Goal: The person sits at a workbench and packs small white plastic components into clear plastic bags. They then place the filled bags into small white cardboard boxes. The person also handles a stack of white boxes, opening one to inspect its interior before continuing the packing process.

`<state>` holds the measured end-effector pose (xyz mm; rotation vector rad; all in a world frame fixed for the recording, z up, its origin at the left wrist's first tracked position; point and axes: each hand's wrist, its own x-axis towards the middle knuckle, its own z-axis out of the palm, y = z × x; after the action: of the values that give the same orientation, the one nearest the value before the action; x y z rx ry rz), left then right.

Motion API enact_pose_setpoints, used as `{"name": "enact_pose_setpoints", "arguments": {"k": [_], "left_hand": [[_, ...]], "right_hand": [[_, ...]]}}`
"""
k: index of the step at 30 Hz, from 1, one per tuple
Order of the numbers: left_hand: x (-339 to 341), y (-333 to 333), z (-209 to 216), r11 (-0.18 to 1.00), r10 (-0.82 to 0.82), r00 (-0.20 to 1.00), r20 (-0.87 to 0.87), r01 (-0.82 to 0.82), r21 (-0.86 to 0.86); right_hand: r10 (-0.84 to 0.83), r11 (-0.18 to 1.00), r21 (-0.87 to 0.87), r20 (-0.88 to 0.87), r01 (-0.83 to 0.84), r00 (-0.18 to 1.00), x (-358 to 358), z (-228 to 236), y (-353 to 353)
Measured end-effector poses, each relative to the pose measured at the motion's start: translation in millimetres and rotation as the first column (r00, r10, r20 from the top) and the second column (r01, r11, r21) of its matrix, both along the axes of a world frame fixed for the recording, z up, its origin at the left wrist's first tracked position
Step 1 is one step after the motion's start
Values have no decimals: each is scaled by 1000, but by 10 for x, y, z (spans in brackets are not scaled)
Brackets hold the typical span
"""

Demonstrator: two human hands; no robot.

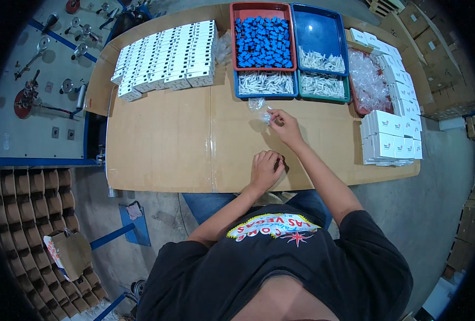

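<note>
Over the middle of the cardboard-covered table, my right hand pinches a small clear plastic bag by its near end. The bag's far end lies against the front of the lower blue tray, which holds many small white stick-like pieces. Closer to my body, my left hand rests by the table's near edge with its fingers curled in. Whatever it holds, if anything, is hidden; a dark patch shows beside its fingertips.
A red tray of blue plastic pieces sits behind, beside an upper blue tray and a green tray. White boxes stand in rows at left, more boxes at right. Clear bags fill another red tray.
</note>
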<state>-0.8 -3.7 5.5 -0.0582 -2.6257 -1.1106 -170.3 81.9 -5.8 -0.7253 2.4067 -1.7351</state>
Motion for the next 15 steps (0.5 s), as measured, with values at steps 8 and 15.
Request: {"name": "enact_pose_setpoints", "arguments": {"k": [8, 15], "left_hand": [[-12, -6, 46, 1000, -5, 1000, 13, 5, 28], [-12, -2, 59, 999, 5, 1000, -9, -5, 32]], "right_hand": [[-91, 887, -341, 533, 312, 841, 13, 121, 372], [17, 766, -443, 737, 465, 676, 67, 379, 659]]}}
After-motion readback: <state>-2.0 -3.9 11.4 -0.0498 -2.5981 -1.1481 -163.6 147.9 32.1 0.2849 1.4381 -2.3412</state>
